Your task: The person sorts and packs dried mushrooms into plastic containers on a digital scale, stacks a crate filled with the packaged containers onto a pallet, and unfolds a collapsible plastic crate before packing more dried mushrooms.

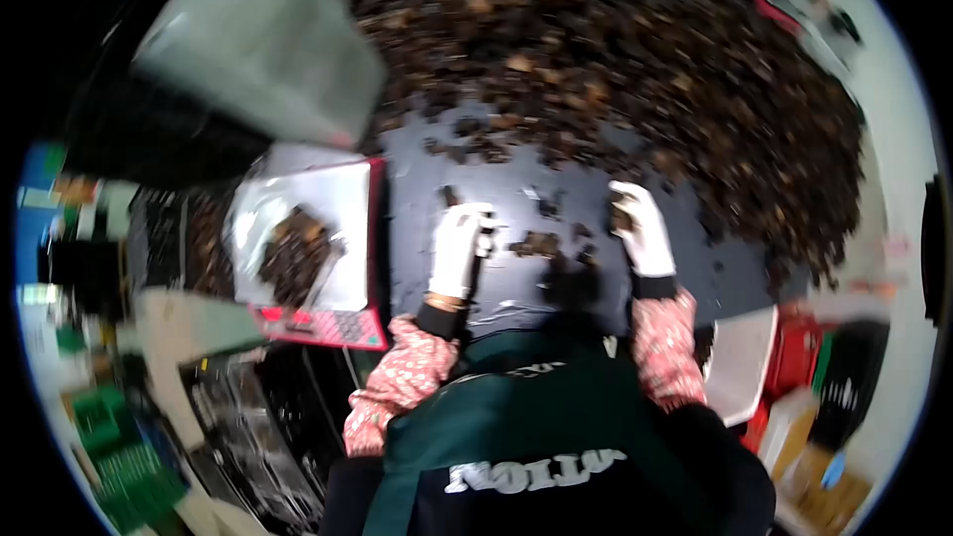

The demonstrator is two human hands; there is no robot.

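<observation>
With the red-framed scale with a shiny silver pan [376, 238] taken as landmark, the dark grey, smooth tabletop [412, 164] is seen to stretch to its right. Room is left along the scale's right edge, where a strip of dark surface is shown between it and the white-gloved left hand [463, 248]; a wider stretch is found between the two hands, bounded beyond by the ragged near edge of one large heap of dark brown, flaky pieces [615, 60]. This heap is spread beyond and to the right of the scale. The tabletop's near edge is partly hidden by one dark green apron [516, 397]. Two hands are counted, both right of the scale. By the left fingers one small dark piece [449, 197] is seen, but whether it is gripped cannot be told through the blur. Farther from the scale, one brown piece [622, 221] is pinched in the fingers of the white-gloved right hand [643, 233]. Between the hands several loose dark pieces [537, 244] are scattered, too blurred to be counted. One small brown pile [296, 258] is held in the scale's pan, and one translucent pale plastic container [263, 40] is set just beyond the scale.
</observation>
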